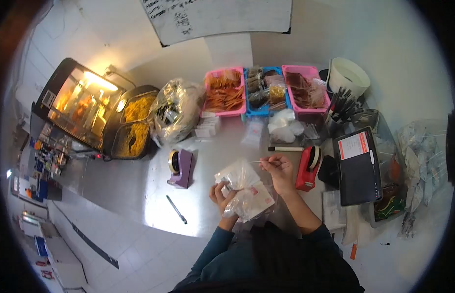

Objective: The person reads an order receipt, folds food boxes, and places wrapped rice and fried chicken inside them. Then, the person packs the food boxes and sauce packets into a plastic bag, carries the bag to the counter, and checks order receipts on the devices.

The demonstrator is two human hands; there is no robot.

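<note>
My left hand (223, 196) is closed round the gathered part of a clear plastic bag (244, 178), which holds a white packet (260, 198) with small red print. To its right, my right hand (279, 170) pinches a thin, light-coloured strip or stick (255, 161) that reaches left toward the top of the bag. Both hands are above the metal table, close to my body. A purple tape dispenser (181, 168) stands to the left of them, and a red tape dispenser (308, 168) is just right of my right hand.
Pink trays (224, 113) and a blue tray (257, 112) of packets line the back. A lit warmer (83, 105) and yellow food tubs (134, 139) are left. A tablet (358, 171) and a pen cup (334, 125) stand right. A pen (176, 210) lies near the front edge.
</note>
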